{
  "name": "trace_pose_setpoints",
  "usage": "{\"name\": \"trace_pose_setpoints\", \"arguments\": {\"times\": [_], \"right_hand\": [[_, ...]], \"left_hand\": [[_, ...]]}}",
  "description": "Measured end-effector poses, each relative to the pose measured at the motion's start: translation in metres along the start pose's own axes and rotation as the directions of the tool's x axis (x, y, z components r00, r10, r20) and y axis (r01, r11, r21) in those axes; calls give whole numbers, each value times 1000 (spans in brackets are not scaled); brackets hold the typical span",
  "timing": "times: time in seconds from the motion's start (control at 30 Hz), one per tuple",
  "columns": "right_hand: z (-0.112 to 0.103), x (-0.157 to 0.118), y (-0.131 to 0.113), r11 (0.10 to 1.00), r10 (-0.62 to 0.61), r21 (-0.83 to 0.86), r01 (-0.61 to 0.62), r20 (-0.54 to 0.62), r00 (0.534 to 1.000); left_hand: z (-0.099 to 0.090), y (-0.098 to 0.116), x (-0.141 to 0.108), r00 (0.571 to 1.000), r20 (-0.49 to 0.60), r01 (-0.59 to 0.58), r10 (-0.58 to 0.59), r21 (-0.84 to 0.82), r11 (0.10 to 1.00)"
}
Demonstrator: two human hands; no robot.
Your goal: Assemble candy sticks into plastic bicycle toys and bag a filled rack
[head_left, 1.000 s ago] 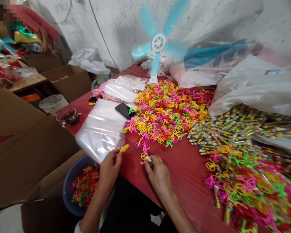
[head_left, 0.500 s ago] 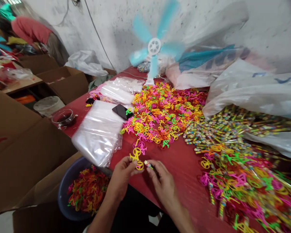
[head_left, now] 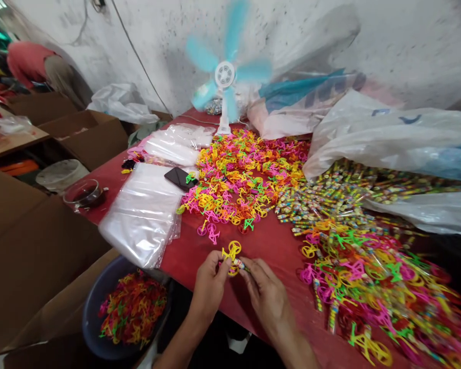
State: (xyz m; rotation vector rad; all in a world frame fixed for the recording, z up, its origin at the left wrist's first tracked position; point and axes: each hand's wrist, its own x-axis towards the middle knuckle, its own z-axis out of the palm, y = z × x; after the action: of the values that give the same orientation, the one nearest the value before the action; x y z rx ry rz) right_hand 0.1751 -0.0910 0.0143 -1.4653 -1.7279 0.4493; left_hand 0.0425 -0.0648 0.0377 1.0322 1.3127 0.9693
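While the left hand (head_left: 211, 279) pinches a yellow toy bike (head_left: 234, 249) btwn thumb and fingers, the right hand (head_left: 268, 293) has a thin patterned stick (head_left: 239, 264) gripped, its pale tip right up at the bike. Can't tell if the two are actually joined tbh. Both are held over the red surface (head_left: 280, 256), near its front edge.

Just past the hands there's a loose pink bike (head_left: 214, 234), then a big multicolor pile of bikes (head_left: 234, 177). Pile of sticks (head_left: 318, 205) is to the right of that, w/ a mixed heap (head_left: 372, 287) of bikes & sticks closer in. Left side: stack of clear bags (head_left: 138, 215) w/ a phone (head_left: 176, 178) at its back corner, plus a glass cup (head_left: 85, 193) near the edge. Blue basin (head_left: 89, 323) full of plastic bits sits below, and a fan (head_left: 225, 75) w/ blurry blades stands at the back. Person (head_left: 30, 61) in a pink top is bent over, far left.
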Motion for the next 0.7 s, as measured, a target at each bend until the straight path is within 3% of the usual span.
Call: {"name": "trace_pose_setpoints", "arguments": {"times": [0.13, 0.23, 0.33, 0.5, 0.6, 0.7], "right_hand": [[6, -6, 1, 992, -26, -129, 19, -50, 998], [10, -9, 4, 981, -47, -193, 26, -109, 993], [7, -5, 13, 995, -74, -73, 66, -103, 992], [-1, 11, 26, 966, -75, 250, 65, 31, 997], [-1, 16, 27, 965, -23, 261, 8, 53, 998], [-12, 16, 29, 977, 48, 205, -54, 32, 998]], "left_hand": [[8, -4, -2, 986, -66, -124, 153, 322, 938], [11, -6, -1, 976, -81, -146, 200, 435, 888], [10, -8, 2, 986, -65, -107, 152, 452, 886], [10, -14, 6, 996, -42, -50, 74, 413, 909], [14, -13, 6, 995, -38, -69, 91, 396, 916], [13, -7, 12, 988, 63, -151, 138, 324, 934]]}}
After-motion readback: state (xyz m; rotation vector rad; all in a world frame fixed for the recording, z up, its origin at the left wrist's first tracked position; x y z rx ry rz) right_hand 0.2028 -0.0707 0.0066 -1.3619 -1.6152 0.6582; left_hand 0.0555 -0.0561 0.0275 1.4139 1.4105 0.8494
